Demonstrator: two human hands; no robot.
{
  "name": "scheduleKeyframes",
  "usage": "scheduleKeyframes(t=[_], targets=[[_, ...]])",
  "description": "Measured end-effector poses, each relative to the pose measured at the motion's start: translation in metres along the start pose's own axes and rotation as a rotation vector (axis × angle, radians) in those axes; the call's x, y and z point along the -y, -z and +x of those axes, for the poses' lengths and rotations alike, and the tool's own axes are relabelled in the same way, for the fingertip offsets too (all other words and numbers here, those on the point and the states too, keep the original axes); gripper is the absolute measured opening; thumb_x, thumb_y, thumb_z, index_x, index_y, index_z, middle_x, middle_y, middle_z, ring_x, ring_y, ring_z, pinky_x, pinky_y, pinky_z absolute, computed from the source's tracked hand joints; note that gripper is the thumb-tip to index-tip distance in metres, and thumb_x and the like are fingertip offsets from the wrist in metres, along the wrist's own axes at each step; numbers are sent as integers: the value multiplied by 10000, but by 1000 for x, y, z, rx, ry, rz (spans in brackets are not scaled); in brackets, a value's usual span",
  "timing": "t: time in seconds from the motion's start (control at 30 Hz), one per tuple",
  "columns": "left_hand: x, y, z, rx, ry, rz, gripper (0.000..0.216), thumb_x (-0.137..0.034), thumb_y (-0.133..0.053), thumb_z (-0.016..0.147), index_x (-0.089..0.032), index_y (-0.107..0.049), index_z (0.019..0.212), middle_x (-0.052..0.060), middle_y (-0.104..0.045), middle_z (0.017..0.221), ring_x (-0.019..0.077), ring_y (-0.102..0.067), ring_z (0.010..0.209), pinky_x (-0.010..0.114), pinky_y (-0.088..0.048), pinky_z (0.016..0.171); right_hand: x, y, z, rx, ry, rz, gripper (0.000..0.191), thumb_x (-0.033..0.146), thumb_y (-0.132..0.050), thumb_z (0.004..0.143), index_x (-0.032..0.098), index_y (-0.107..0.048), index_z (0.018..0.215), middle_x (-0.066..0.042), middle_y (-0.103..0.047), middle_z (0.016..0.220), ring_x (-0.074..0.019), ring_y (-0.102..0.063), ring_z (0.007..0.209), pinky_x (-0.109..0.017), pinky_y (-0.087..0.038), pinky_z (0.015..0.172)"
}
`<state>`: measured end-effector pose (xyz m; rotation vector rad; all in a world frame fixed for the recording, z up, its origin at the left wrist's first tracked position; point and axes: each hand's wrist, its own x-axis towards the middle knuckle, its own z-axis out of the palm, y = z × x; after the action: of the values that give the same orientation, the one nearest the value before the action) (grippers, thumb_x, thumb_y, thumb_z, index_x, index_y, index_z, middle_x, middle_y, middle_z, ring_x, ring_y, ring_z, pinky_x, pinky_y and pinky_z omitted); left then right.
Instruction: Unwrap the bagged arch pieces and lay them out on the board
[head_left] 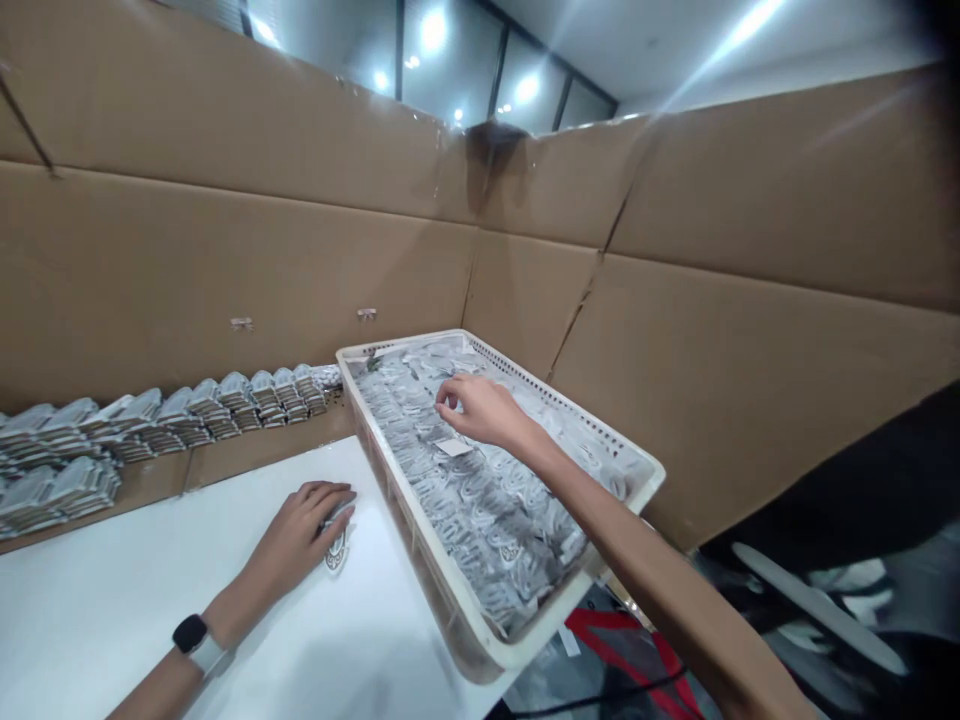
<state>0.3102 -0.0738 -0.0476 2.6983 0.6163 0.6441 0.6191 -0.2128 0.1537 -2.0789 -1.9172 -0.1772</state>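
Observation:
Over the white table, my left hand (304,530) is closed around a flat oval piece (337,552) with a grey and white print, possibly with more under the fingers. That piece lies close to the tabletop; its exact kind is not clear. My right hand (476,408) hovers above a white plastic tray (420,540), thumb and fingers curled into a pinch. Whatever is between those fingertips, if anything, cannot be made out. Rows of similar grey and white flat pieces (499,505) fill the tray. A small blank white card (454,447) rests on them below my right hand.
Stacks of the same flat pieces (217,405) line the back left along a cardboard ledge (161,478). Tall cardboard walls (300,250) enclose the back and right. Past the table (300,640), a red-edged bag (619,640) and a black cable (600,700) lie lower down.

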Motion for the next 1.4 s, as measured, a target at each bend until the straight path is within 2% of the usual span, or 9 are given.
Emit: scheduleKeyframes(t=[0.13,0.23,0.4,0.53,0.73,0.9,1.1,1.27,1.4], targets=[[0,-3,-3,0,-22,17,357,-465,-482,1097,-275,-701,1306,55,-721,1364,291,-580,1296,484,-493,1054,6,-55,55,217,99,-217,295,243,-558,968,219,-749,1191,-109,-750,1219,-277,-712,1042,-342,-490,811],[-3,-4,-4,-14,-43,37,333,-425,-485,1103,-268,-698,1306,58,-723,1352,281,-586,1288,471,-503,1052,16,-86,79,275,211,-262,388,249,-635,923,192,-720,1298,-147,-717,1308,-305,-688,1149,-353,-518,854],[-5,-4,-6,-24,-83,57,300,-344,-472,1107,-250,-699,1281,68,-729,1315,271,-598,1262,467,-511,1052,22,-106,99,303,321,-277,430,261,-707,890,155,-704,1306,-156,-724,1301,-307,-653,1220,-346,-512,945],[-4,-1,-5,-36,-97,32,282,-306,-479,1098,-243,-714,1240,87,-737,1282,274,-607,1236,468,-521,1032,19,-112,104,298,297,-258,379,189,-605,952,111,-681,1314,-185,-719,1305,-292,-674,1183,-337,-501,934],[-4,2,-3,-33,-96,0,269,-272,-494,1081,-243,-722,1222,92,-751,1270,294,-613,1224,484,-524,1011,20,-109,109,265,222,-166,283,190,-526,1026,113,-732,1206,-196,-748,1236,-272,-706,1112,-309,-472,902],[-5,0,-5,-39,-64,-27,281,-308,-483,1091,-250,-724,1224,83,-750,1293,288,-630,1236,480,-521,1028,16,-85,107,153,115,-34,276,212,-538,1039,106,-740,1196,-179,-766,1218,-247,-692,1130,-275,-457,906],[-21,16,-3,-164,1,-86,316,-361,-539,1060,-259,-698,1313,88,-722,1386,352,-522,1455,550,-430,1168,10,-53,69,-34,67,300,253,215,-538,1022,121,-728,1160,-120,-794,1090,-200,-709,973,-280,-488,851],[-75,59,29,-251,282,-703,447,-514,-536,1063,-278,-606,1436,106,-680,1438,279,-686,1250,418,-556,1043,32,-55,22,-81,82,884,235,334,-601,985,150,-730,1056,-77,-781,1009,-204,-712,923,-304,-527,817],[-118,77,52,-312,320,-1038,522,-553,-666,983,-232,-640,1394,118,-697,1391,254,-722,1122,344,-618,914,56,-51,2,-10,66,1092,255,395,-613,994,163,-713,1025,-57,-763,947,-194,-706,857,-311,-548,785]])
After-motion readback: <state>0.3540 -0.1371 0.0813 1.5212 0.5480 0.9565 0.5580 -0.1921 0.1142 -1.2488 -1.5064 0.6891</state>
